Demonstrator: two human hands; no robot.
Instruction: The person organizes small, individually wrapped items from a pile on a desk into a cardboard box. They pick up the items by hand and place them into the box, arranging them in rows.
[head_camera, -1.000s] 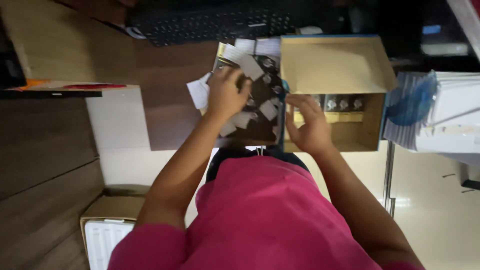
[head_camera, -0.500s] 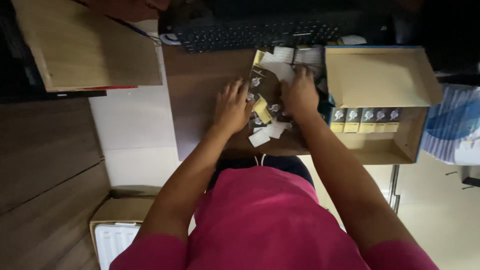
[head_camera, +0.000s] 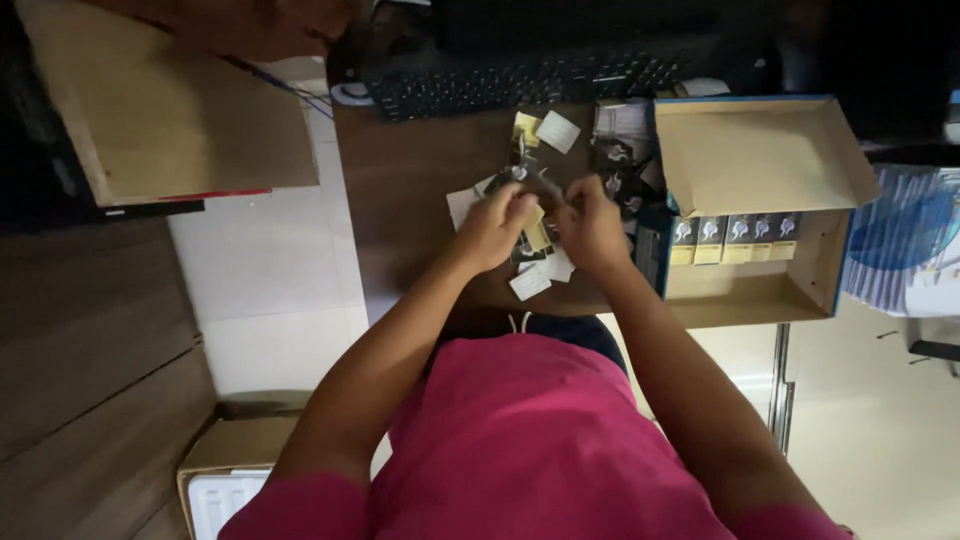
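Observation:
My left hand (head_camera: 495, 225) and my right hand (head_camera: 592, 228) are close together over a dark brown desk (head_camera: 400, 200). Both pinch a small shiny clear packet (head_camera: 533, 180) between their fingertips, just above a loose pile of small black, yellow and white packets and cards (head_camera: 540, 262). More of these packets (head_camera: 615, 150) lie towards the keyboard. What is inside the held packet is too small to tell.
An open cardboard box (head_camera: 760, 290) with a raised flap stands right of my hands, holding a row of small yellow-and-dark cartons (head_camera: 735, 238). A black keyboard (head_camera: 530, 85) lies at the desk's far edge. A wooden board (head_camera: 170, 120) lies to the left, another carton (head_camera: 235, 470) on the floor.
My right hand left the cardboard box and came over the pile. Both hands then drew together and now hold one small packet above the pile.

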